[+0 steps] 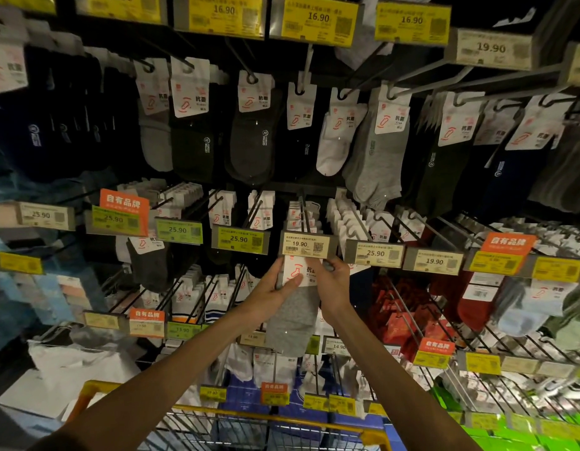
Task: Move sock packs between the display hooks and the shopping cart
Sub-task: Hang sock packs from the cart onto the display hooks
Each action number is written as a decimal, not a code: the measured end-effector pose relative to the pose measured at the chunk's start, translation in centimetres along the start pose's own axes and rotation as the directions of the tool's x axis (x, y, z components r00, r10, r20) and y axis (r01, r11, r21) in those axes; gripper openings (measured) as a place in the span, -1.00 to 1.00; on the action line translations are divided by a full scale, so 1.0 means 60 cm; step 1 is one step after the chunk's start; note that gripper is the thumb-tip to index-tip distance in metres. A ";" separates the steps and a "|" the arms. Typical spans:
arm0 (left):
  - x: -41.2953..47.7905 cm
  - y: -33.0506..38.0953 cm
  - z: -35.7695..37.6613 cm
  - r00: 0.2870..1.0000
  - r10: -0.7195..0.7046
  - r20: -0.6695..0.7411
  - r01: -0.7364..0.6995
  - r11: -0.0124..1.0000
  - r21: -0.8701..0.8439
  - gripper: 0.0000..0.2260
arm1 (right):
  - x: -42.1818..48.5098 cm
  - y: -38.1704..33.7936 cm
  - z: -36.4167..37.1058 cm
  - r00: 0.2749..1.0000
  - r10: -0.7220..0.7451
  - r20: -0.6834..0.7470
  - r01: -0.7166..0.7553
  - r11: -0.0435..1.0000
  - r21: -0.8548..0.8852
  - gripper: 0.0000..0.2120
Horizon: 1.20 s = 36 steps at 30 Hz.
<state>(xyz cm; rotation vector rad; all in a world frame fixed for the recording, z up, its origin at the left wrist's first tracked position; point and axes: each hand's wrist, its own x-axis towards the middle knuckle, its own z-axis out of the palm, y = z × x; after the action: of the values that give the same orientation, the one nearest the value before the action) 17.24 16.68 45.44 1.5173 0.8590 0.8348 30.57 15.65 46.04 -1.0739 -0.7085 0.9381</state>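
Now: grey sock pack [296, 315] at dead centre of view, hanging in my two hands, its white card header tucked just beneath the 19.90 price tag [306, 245] at 12 o'clock from it.

Left hand [272, 292] grips the card's left edge, fingers [278, 268] curled behind and thumb laid across the front. Right hand [335, 288] pinches the card's upper right corner. Both arms reach up and forward from 6 o'clock.

The top of the card is hidden behind the tag, so I cannot tell whether the pack is threaded on its hook [303, 209] or free of it.

Progress, as a judgement: one pack is in mid-transfer at the hook end of the route. Whether it is going on or coming off cannot be read from this. The leg to or from the cart is not done for this pack.

Shopping cart [282, 417] sits at 6 o'clock, yellow rim and wire basket. What lies in it I cannot make out.

Surroundings: a dim shop aisle and a wall rack of hooks in rows. Dark, grey and white sock packs hang along 12 o'clock, under yellow 16.90 tags. Red packs [409, 307] are at 3 o'clock, green packs [523, 434] at 5 o'clock. Orange signs are dotted among the price tags.
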 end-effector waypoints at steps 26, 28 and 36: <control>0.118 -0.045 -0.007 0.967 -0.148 -0.205 0.188 0.963 0.193 -0.65 | 0.037 0.067 -0.040 0.877 -0.310 0.367 0.475 0.450 -0.756 -0.37; 0.131 -0.043 -0.010 0.968 -0.143 -0.204 0.187 0.959 0.215 -0.67 | 0.037 0.082 -0.044 0.848 -0.359 0.389 0.487 0.241 -0.839 -0.32; 0.203 -0.064 -0.023 0.920 -0.281 -0.274 0.313 0.947 0.077 -0.88 | 0.100 0.118 -0.007 0.853 -0.166 0.494 0.489 -0.076 -0.869 -0.61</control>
<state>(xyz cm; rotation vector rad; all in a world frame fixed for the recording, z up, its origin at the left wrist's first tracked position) 21.60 28.33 42.32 1.3491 1.3194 0.7754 31.58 22.16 39.49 -1.8991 -1.9662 -0.1471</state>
